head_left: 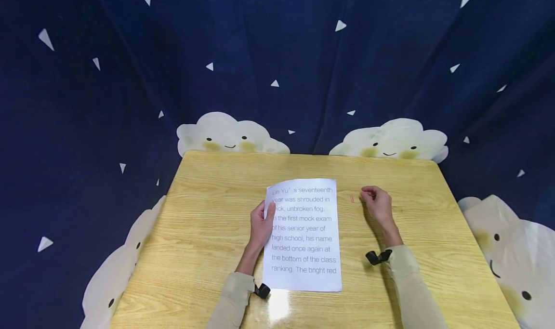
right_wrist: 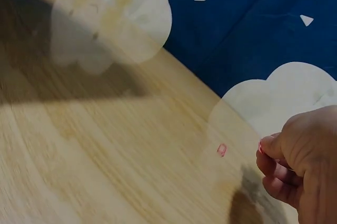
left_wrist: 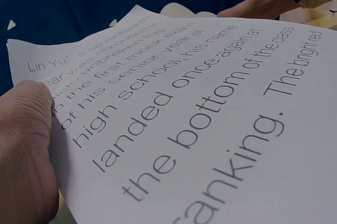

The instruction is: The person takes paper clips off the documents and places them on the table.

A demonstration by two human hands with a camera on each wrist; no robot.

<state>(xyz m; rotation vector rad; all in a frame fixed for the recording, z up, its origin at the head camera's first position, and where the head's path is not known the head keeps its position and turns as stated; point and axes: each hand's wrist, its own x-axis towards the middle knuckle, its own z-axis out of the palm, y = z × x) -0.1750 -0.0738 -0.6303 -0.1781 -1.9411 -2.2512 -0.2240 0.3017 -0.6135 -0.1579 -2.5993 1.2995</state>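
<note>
My left hand [head_left: 261, 228] grips the left edge of a white printed sheet of paper [head_left: 303, 237], thumb on top and the other fingers underneath. In the left wrist view, the paper [left_wrist: 210, 103] is raised and tilted, its top left corner curving. To its right, my right hand [head_left: 378, 206] is held above the table, thumb and fingertips together. The right wrist view shows a bit of a red paper clip [right_wrist: 260, 146] pinched at those fingertips, mostly covered by them. Another red paper clip [right_wrist: 222, 150] lies on the wood just left of that hand.
The light wooden table [head_left: 208, 213] extends on both sides of the sheet. Behind it hangs a dark blue curtain [head_left: 243, 54] with white triangles and smiling clouds. A black strap with a small camera [head_left: 378, 257] sits at my right wrist, another [head_left: 262, 291] at my left.
</note>
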